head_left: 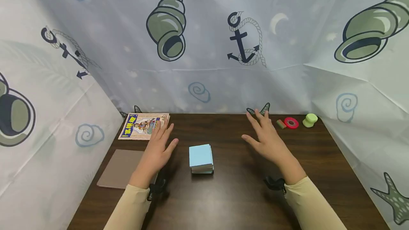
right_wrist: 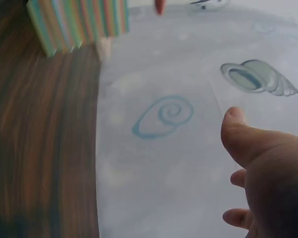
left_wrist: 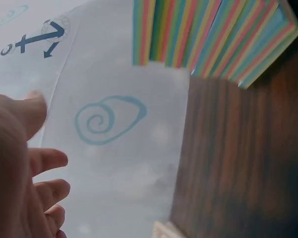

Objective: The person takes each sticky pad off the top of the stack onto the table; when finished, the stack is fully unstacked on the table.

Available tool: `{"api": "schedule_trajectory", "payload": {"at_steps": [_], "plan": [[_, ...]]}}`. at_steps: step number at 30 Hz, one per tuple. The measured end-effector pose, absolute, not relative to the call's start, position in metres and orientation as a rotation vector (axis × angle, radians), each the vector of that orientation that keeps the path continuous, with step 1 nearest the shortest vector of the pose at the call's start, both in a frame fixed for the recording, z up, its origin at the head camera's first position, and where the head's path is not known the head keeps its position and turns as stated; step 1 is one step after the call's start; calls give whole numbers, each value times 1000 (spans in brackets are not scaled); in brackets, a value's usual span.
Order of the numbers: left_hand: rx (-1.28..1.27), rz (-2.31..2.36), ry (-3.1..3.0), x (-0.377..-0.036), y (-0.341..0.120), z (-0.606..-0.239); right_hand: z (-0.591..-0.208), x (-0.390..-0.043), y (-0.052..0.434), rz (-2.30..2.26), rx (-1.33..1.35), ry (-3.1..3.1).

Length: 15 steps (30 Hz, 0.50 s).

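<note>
A stack of sticky notes (head_left: 200, 156) with a light blue top sheet stands on the table between the two hands. Its sides show stripes of pink, yellow, green and blue in the left wrist view, where the striped stack (left_wrist: 198, 34) fills the upper right. My left hand (head_left: 157, 150) hovers left of the stack, fingers spread and holding nothing. On the other side, my right hand (head_left: 266, 139) is raised with its fingers spread, also holding nothing. The right wrist view has the striped stack (right_wrist: 79, 22) at its upper left, apart from the thumb.
A booklet (head_left: 143, 127) with a colourful cover lies at the back left, partly behind the left fingers. In front of it is a flat brown board (head_left: 119, 169). At the back right sit a small green-and-brown block (head_left: 281, 124), a red ring-shaped roll (head_left: 291, 122) and a light green knob-shaped object (head_left: 310, 120).
</note>
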State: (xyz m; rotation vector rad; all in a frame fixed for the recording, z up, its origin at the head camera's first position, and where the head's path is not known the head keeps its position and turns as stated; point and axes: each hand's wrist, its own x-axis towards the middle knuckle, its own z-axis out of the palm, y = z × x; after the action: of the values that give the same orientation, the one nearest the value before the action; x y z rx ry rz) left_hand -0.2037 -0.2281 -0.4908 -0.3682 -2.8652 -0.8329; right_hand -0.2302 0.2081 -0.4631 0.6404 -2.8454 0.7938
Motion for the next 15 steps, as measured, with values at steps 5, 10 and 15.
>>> {"api": "schedule_trajectory", "payload": {"at_steps": [5,10,15], "plan": [[-333,-1130,-2761,-196,-221,-498,-467,-220,185,989,670,-2792],[-367,-1503,-2558,-190,-207,-510,-466,-209,167,1137,677,-2741],[-493,-1852,-2348,-182,-198,-538,-461,-202,144,1258,718,-2700]]}}
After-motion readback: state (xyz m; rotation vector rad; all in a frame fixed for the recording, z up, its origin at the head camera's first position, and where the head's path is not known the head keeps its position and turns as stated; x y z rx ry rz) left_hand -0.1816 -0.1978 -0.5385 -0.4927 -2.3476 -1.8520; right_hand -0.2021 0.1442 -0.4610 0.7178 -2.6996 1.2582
